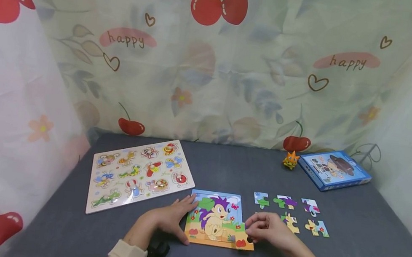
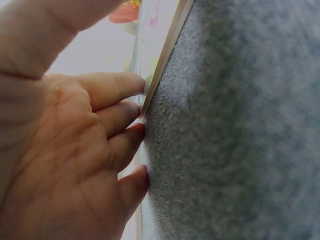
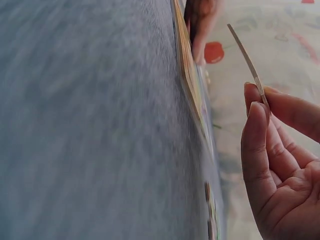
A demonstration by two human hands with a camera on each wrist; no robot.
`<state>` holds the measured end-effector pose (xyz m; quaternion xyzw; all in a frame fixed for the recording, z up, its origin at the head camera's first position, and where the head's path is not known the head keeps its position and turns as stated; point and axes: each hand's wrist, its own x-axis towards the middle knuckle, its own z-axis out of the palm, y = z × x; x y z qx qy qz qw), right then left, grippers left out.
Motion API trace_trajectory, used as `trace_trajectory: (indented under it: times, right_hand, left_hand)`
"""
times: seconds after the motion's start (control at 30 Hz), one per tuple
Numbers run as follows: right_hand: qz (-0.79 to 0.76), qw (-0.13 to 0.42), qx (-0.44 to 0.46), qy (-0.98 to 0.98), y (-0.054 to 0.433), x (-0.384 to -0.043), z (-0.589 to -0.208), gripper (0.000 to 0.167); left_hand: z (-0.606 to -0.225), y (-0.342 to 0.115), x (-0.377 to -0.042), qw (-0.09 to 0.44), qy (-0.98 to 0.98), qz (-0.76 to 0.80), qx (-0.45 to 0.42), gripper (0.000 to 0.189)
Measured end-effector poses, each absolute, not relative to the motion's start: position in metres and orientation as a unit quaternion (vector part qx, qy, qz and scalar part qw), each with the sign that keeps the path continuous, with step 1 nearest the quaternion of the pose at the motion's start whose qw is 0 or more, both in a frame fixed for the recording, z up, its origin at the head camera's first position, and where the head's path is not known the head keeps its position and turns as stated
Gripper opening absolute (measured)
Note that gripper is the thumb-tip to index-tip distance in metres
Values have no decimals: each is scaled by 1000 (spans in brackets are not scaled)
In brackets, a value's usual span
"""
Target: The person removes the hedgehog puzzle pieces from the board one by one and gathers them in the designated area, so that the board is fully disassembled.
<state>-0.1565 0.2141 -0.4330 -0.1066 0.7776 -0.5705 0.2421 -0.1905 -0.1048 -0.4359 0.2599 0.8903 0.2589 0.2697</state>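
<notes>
- Head view: I have the puzzle piece (image 1: pixel 241 236) at the near right corner of the puzzle board (image 1: pixel 212 243), overlapping its edge in my line of sight. I judge the step in hand to be working this one piece at that corner.
- Head view: the next move, as I read it, calls for squaring the piece to the corner while the board is kept from sliding. A hedgehog picture shows inside the board; I cannot tell printed base from laid pieces.
- Head view: my left hand (image 1: pixel 169 217) spans the board's left side, fingers reaching far, thumb at the near left corner. My right hand (image 1: pixel 272 231) comes in from the near right, wrist bent toward the board.
- Head view: loose pieces (image 1: pixel 285 202) lie in two rows to the right, some partly behind the right hand. The peg board (image 1: pixel 94 188) sits far left.
- Left wrist view: the palm is bare, fingers loosely extended and gripping nothing. A pale board edge (image 2: pixel 166 57) runs by the fingertips; whether they touch it I cannot tell.
- Right wrist view: thumb and finger pinch the piece at one end, edge-on to me, with the rest projecting free; the other fingers curl beneath it.
</notes>
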Motion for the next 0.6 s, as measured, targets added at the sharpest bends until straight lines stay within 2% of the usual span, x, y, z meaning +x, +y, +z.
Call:
trace_trajectory:
  times: [0.6]
  right_hand:
    - [-549,237,-49,800,264,-137,-440,34]
  left_hand:
    - [-437,-106,-190,267,889,259,265,101]
